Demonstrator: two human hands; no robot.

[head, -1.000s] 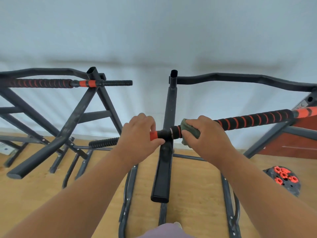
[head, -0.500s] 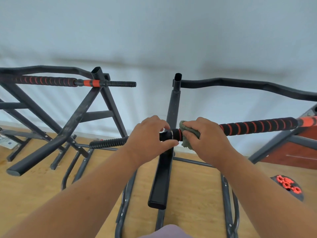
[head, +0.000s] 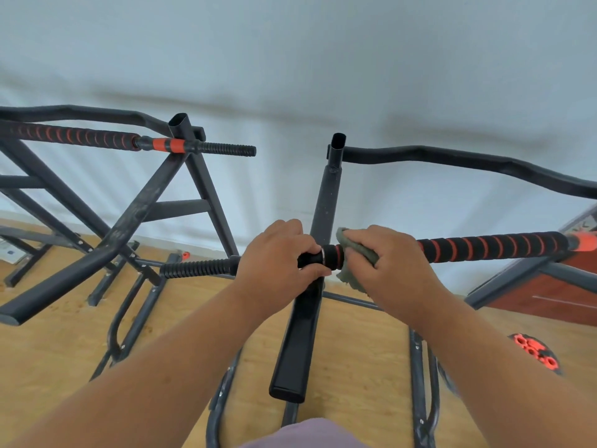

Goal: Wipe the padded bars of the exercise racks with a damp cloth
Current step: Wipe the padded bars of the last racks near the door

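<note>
My left hand (head: 277, 253) curled on bar beside upright. Right hand (head: 387, 263) wraps cloth (head: 347, 245) around padded bar (head: 491, 247) at inner end. Risk: cloth bunches, far padding stays unwiped; rack can tip if I push hard.

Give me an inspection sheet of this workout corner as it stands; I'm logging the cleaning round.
Surface: wooden floor, bare boards, faint marks.
Job's things: green cloth wrapped on the black-and-orange padded bar of the near rack; second rack to its left, with its own padded bar.
Clutter: black disc with orange knobs on the floor, right.
Grippers: left hand grips the bar's end; right hand holds the cloth around the bar.
Cables: nothing seen.
Surroundings: pale wall behind; reddish-brown furniture at right.
</note>
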